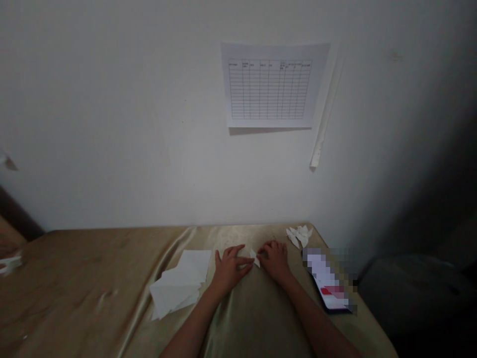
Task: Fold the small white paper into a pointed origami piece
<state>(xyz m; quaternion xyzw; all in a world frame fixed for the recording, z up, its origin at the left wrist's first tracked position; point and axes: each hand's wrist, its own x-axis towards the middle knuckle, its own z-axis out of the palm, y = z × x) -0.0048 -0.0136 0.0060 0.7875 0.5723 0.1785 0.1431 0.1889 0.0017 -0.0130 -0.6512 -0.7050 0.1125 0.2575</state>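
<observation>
A small white folded paper piece (255, 258) lies on the tan cloth-covered table (93, 278) between my two hands. My left hand (229, 268) rests flat on the cloth with its fingers spread, thumb touching the paper's left side. My right hand (275, 259) has its fingers curled and pinches the paper's right edge. A loose stack of white paper sheets (181, 286) lies just left of my left hand.
A few small folded white paper shapes (299, 235) sit at the table's far right corner. A phone with a lit screen (330, 283) lies by the right edge. A printed table sheet (271, 85) hangs on the white wall behind.
</observation>
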